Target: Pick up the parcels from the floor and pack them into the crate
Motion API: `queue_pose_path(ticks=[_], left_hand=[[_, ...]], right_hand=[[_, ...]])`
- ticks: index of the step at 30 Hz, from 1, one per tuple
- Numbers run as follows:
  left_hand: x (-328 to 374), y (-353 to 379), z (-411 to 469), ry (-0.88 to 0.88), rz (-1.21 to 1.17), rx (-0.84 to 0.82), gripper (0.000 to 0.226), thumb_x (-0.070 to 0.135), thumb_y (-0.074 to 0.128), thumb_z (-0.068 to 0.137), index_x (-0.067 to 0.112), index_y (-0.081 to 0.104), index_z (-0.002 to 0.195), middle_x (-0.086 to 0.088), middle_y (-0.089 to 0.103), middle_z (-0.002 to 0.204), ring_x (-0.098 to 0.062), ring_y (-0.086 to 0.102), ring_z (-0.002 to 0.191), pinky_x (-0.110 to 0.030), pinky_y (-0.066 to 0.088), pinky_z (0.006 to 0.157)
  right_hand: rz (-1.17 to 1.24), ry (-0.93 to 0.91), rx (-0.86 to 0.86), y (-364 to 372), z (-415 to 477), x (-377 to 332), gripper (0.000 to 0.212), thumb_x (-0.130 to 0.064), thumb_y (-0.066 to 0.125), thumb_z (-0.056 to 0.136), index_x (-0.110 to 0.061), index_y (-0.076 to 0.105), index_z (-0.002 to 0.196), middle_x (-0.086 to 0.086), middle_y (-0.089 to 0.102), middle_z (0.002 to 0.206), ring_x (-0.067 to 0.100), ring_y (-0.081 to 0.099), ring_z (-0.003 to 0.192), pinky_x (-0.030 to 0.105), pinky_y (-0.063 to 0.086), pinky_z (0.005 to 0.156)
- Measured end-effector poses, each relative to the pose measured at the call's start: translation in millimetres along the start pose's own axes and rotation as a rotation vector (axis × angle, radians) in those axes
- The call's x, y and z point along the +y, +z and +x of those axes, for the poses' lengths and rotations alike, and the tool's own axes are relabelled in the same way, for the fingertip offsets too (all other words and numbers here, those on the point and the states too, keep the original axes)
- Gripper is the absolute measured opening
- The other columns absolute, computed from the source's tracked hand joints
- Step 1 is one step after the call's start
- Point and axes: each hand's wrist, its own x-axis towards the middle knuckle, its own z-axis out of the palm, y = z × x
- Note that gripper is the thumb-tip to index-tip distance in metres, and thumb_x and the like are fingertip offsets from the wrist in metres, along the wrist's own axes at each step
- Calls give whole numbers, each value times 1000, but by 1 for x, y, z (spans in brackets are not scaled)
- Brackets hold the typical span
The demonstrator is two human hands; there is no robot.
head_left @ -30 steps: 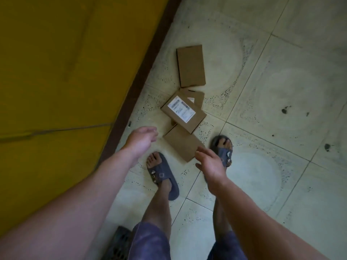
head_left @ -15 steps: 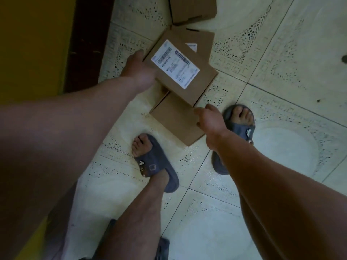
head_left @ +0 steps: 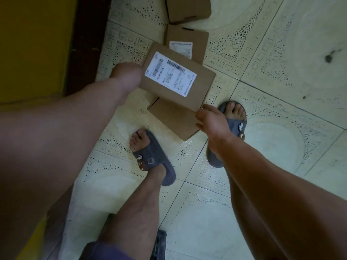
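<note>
The labelled parcel [head_left: 174, 76] is over the other parcels [head_left: 172, 119], at 12 o'clock. The left hand [head_left: 127, 77] holds its 9 o'clock edge; the right hand [head_left: 212, 121] touches its 5 o'clock corner, grip unclear. Better to lift it level, supporting both sides

Patterned tile floor [head_left: 281, 166] carries three cardboard parcels [head_left: 187, 8] and two sandals [head_left: 154, 158]

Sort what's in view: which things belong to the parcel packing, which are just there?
Job: top labelled parcel, near plain parcel, second labelled parcel, far plain parcel, left hand, right hand.
Just there: grey sandals, tiled floor, yellow wall.
</note>
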Motion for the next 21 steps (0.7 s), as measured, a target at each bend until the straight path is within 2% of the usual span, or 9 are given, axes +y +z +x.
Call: queue_pose_path(ticks=[2,3,5,7,8,11,16,19,21], left_hand=[[-3,-11,-32,1,-77,-4,30,19,51,86,18,69,110,-5,68,109,-28,63,101,-44,54,88],[-2,-17,-50,6,-127,-2,32,19,51,88,23,67,115,-1,66,112,-24,61,102,-39,52,90],[-2,-31,-86,8,-236,2,34,17,52,91,26,60,122,5,60,113,-18,55,106,-33,47,94],[1,-48,-127,26,-307,-16,33,18,54,91,30,59,122,8,57,111,-16,54,109,-34,44,99],[3,-57,-148,35,-337,-21,33,18,54,91,32,59,121,8,57,114,-17,54,112,-37,44,102],[8,-83,-208,71,-427,-3,34,19,53,92,33,58,123,9,56,120,-16,53,114,-42,43,104],[9,-105,-309,121,-586,66,39,18,51,95,31,52,132,4,55,131,-16,52,117,-43,41,106],[-3,-106,-372,127,-693,149,38,20,50,96,33,52,131,1,54,134,-18,53,117,-44,42,104],[-12,-101,-418,113,-756,214,37,21,50,96,33,52,132,1,54,135,-19,54,118,-44,43,104]], right_hand=[[-4,-26,14,-9,-27,-4,27,-1,51,87,-24,62,76,-10,62,74,8,56,74,24,46,71],[-10,-43,16,-14,-43,-7,27,-1,51,87,-23,63,77,-12,63,75,6,58,76,23,47,71],[6,-77,35,-23,-82,-19,22,-3,54,86,-19,69,92,-11,69,86,10,62,89,24,49,77],[44,-111,67,-31,-122,-34,31,-8,57,84,-18,70,110,-3,72,106,16,64,103,32,50,91],[48,-139,74,-36,-141,-42,32,-9,58,83,-20,70,110,-3,72,109,16,65,104,34,51,94],[-2,-223,82,-47,-203,-70,30,-4,54,90,-28,65,104,-8,69,106,8,65,95,27,52,86],[-129,-334,13,-68,-285,-94,39,-3,52,94,-19,57,129,-2,64,124,17,60,112,40,48,101],[-218,-392,-71,-85,-326,-107,40,-3,52,94,-19,56,130,-2,64,124,15,60,109,38,48,101],[-310,-450,-139,-98,-357,-116,39,-3,53,93,-22,59,126,-4,66,118,12,61,103,33,49,95]])
